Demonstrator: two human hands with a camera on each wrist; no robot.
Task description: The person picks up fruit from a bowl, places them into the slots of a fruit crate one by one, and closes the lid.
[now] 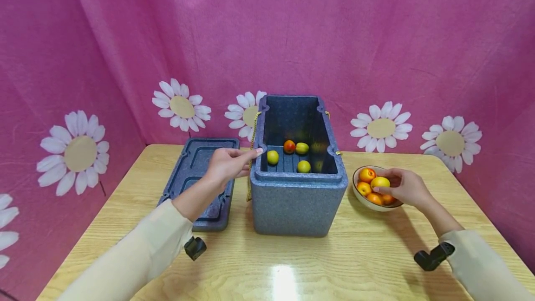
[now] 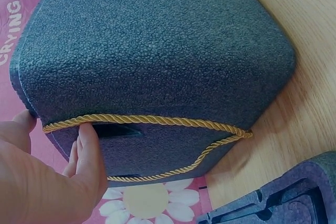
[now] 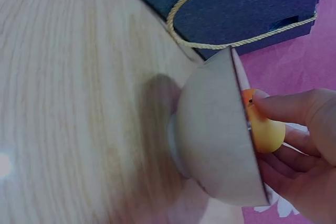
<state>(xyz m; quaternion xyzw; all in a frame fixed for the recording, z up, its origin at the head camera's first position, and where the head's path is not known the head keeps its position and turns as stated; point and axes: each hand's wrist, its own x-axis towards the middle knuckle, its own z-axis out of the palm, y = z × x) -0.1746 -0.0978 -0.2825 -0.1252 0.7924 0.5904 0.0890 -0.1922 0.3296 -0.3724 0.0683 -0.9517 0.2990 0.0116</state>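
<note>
A deep grey foam box [image 1: 292, 206] stands uncovered on the table, with yellow rope along its sides. My left hand [image 1: 229, 165] grips its left wall, thumb over the rim and fingers on the outside by the rope [image 2: 157, 121]. Inside the box lie several small round fruits, among them a red-orange one [image 1: 289, 147] and a yellow-green one [image 1: 303, 166]. To the right, a white bowl [image 3: 215, 129] with a dark rim holds several orange fruits [image 1: 368, 174]. At this bowl my right hand [image 1: 404, 186] holds a round yellow fruit [image 1: 380, 182] between thumb and fingers.
The box's grey lid [image 1: 196, 189] lies flat on the wooden table [image 1: 267, 264], left of the box and under my left forearm. A pink curtain [image 1: 292, 27] with large white flowers hangs behind the table and along both sides.
</note>
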